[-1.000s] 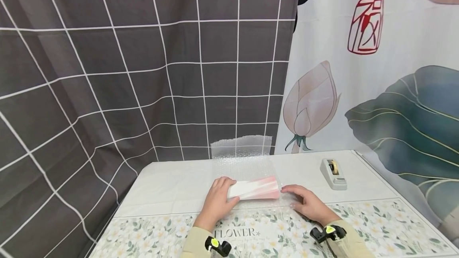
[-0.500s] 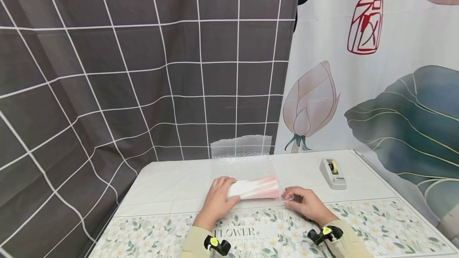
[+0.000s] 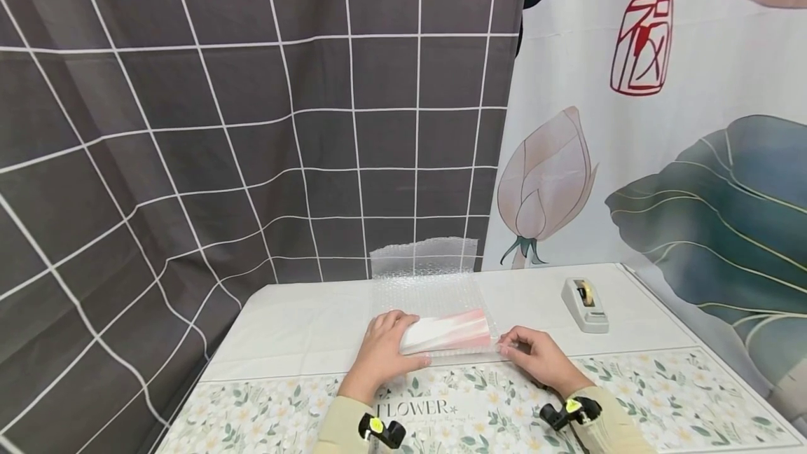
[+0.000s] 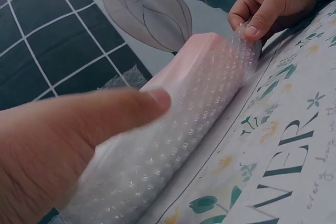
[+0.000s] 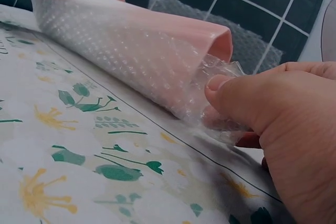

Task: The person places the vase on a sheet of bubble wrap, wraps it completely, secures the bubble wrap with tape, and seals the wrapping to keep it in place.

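Observation:
A pink-and-white vase (image 3: 449, 331) lies on its side on a sheet of bubble wrap (image 3: 429, 291). Its hollow pink mouth points toward my right hand (image 3: 539, 357). My left hand (image 3: 380, 350) holds the narrow white end, fingers over the far side, thumb stretched along the near side. Between thumb and fingers my right hand pinches the near corner of the wrap, just beyond the mouth. In the left wrist view, the near flap of bubble wrap (image 4: 173, 124) stands up along the vase's front side. The right wrist view shows the vase's rim (image 5: 224, 40) uncovered.
A tape dispenser (image 3: 586, 307) stands at the right on the white part of the table. The far end of the wrap leans up against the dark grid curtain (image 3: 391, 188). A flower-printed mat (image 3: 479, 412) covers the near part.
My right hand has closed on the wrap's near corner and lifted it, bringing the near edge up against the vase. My left thumb has moved outward a little. The vase has barely moved.

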The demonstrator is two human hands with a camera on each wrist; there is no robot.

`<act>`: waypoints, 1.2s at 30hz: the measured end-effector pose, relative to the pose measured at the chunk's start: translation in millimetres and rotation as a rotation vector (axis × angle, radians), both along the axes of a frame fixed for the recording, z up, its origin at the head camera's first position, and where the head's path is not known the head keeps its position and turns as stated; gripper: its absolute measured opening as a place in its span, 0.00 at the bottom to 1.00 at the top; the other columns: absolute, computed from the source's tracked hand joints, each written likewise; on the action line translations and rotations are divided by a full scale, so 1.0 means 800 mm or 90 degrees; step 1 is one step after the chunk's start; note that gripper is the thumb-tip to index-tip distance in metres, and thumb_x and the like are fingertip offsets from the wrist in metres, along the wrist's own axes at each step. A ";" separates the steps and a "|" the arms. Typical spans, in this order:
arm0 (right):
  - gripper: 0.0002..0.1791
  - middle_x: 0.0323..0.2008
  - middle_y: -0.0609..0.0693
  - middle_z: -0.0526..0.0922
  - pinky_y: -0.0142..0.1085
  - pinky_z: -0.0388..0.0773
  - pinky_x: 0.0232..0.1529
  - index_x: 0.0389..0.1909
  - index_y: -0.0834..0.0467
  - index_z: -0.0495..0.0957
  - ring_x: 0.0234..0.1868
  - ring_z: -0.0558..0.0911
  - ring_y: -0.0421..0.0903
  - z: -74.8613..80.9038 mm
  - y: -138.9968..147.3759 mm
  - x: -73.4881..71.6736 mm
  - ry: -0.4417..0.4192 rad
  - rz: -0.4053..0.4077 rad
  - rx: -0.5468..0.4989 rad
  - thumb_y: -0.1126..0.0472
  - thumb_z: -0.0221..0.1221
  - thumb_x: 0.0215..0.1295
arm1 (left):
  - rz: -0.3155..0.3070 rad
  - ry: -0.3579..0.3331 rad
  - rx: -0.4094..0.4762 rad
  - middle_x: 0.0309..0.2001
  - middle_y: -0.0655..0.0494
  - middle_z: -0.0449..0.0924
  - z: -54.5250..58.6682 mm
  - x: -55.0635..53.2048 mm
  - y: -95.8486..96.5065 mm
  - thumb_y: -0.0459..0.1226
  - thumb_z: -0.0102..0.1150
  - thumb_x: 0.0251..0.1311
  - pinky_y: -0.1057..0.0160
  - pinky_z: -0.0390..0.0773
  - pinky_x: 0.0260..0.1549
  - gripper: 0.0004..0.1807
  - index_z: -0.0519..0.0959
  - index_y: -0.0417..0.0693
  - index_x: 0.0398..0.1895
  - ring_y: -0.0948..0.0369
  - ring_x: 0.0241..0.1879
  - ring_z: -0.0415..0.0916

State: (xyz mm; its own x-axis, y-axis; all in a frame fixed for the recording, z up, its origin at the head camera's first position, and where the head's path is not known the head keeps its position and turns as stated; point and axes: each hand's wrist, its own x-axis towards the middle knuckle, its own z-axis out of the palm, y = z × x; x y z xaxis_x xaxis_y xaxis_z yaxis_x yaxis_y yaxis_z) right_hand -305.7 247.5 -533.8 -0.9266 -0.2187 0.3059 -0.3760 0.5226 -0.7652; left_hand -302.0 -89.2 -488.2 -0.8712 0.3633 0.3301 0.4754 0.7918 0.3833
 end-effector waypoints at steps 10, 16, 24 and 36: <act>0.06 0.39 0.41 0.85 0.33 0.79 0.47 0.32 0.49 0.79 0.42 0.82 0.36 -0.003 0.000 -0.001 0.006 -0.003 -0.005 0.56 0.65 0.69 | 0.018 0.010 -0.057 0.64 0.54 0.73 0.003 0.001 0.001 0.53 0.76 0.48 0.39 0.53 0.72 0.42 0.73 0.54 0.68 0.50 0.68 0.65; 0.06 0.38 0.41 0.85 0.33 0.77 0.43 0.33 0.49 0.79 0.39 0.81 0.36 -0.002 0.000 -0.001 -0.008 -0.013 0.000 0.54 0.63 0.70 | 0.014 0.052 -0.066 0.61 0.54 0.76 0.001 0.001 -0.001 0.51 0.74 0.52 0.41 0.56 0.71 0.37 0.75 0.54 0.67 0.51 0.67 0.67; 0.06 0.34 0.41 0.84 0.32 0.74 0.37 0.34 0.50 0.80 0.33 0.78 0.36 -0.001 -0.001 0.001 -0.004 -0.030 0.004 0.54 0.64 0.69 | 0.018 0.053 -0.061 0.61 0.55 0.77 0.000 0.003 -0.001 0.51 0.70 0.57 0.42 0.56 0.72 0.33 0.76 0.54 0.66 0.50 0.67 0.67; 0.28 0.56 0.55 0.81 0.48 0.69 0.62 0.55 0.60 0.79 0.58 0.78 0.58 0.028 -0.031 -0.001 0.422 -0.042 0.196 0.58 0.73 0.52 | 0.019 0.040 -0.067 0.62 0.53 0.77 0.005 0.003 0.001 0.48 0.66 0.62 0.42 0.56 0.72 0.29 0.76 0.53 0.66 0.50 0.67 0.68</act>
